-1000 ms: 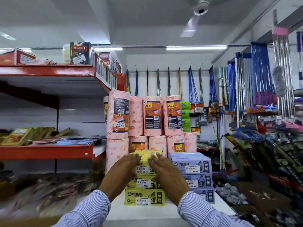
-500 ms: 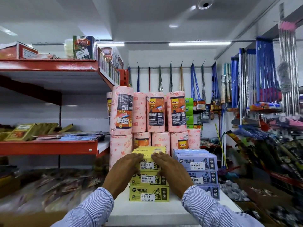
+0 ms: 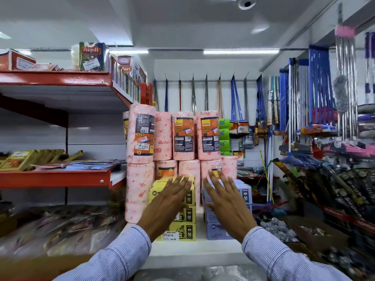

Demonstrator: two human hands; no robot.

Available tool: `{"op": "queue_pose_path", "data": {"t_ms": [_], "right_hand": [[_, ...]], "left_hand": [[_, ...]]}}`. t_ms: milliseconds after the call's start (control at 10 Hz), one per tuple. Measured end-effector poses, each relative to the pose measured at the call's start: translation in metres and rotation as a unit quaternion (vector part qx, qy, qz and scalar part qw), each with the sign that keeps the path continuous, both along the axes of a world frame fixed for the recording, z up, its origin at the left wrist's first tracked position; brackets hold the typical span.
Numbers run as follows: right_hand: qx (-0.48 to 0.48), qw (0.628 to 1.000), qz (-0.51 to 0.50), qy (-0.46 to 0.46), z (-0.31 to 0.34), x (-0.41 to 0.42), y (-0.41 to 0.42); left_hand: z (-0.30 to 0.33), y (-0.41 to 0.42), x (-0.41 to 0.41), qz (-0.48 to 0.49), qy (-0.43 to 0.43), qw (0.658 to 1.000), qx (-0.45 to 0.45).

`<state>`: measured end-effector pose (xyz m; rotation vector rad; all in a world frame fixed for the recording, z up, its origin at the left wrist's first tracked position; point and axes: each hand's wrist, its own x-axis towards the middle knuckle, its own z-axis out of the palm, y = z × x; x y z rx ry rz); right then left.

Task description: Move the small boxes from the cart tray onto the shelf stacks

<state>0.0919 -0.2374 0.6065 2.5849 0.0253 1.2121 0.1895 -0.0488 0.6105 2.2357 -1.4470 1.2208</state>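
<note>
left hand (image 3: pixel 169 201) flat, empty | right hand (image 3: pixel 225 201) flat, empty | yellow boxes (image 3: pixel 187 230) stacked

"Gala" printed on the orange labels and pink wrap of the tall pink paper rolls (image 3: pixel 183 135). "49.00" on the white price sticker of the bottom yellow cardboard box (image 3: pixel 178 232). "OX" on stacked green packs (image 3: pixel 224 134).

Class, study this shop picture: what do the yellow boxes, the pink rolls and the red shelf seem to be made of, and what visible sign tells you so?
Yellow boxes: likely printed cardboard, matte, with crisp folded edges and stuck-on price labels.
Pink rolls: probably soft cloth or paper wipes under thin glossy plastic wrap; light glints on them.
Red shelf: seemingly painted metal, glossy, with visible screw heads.
</note>
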Motion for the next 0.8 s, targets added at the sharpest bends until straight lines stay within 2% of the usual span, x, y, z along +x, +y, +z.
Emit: {"op": "queue_pose_path", "data": {"t_ms": [200, 400, 600, 700, 800], "right_hand": [[0.026, 0.998, -0.044, 0.036, -0.006, -0.025, -0.053], [0.039, 0.997, 0.003, 0.061, -0.008, -0.028, -0.073], [0.048, 0.998, 0.005, 0.042, -0.013, -0.024, -0.076], [0.040, 0.999, -0.026, 0.023, -0.017, -0.023, -0.072], [0.063, 0.997, -0.030, -0.029, -0.014, -0.028, -0.059]], "left_hand": [[-0.001, -0.060, -0.016, -0.050, 0.013, 0.998, 0.019], [-0.007, -0.085, -0.022, -0.048, 0.069, 0.996, -0.009], [-0.005, -0.090, -0.028, -0.017, 0.066, 0.998, -0.008], [-0.007, -0.089, -0.029, 0.028, 0.011, 0.999, 0.010], [-0.005, -0.085, -0.038, 0.094, -0.046, 0.994, -0.017]]}}
